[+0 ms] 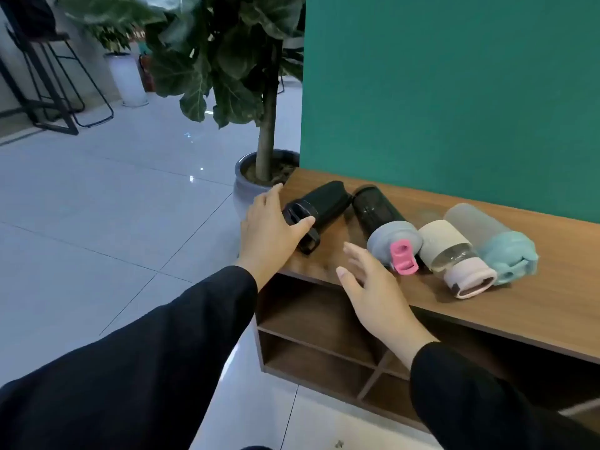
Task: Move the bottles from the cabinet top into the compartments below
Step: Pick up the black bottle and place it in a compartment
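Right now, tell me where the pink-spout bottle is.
In the head view, the pink-spout bottle lies on its side on the cabinet top, between the black bottle and the beige-sleeved bottle, just beyond the right hand.

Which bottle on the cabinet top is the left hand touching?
The all-black bottle at the far left end; the left hand rests over its black cap. The other three bottles are untouched.

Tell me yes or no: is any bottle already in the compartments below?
No. All four bottles lie on the cabinet top, and the compartments in view hold nothing.
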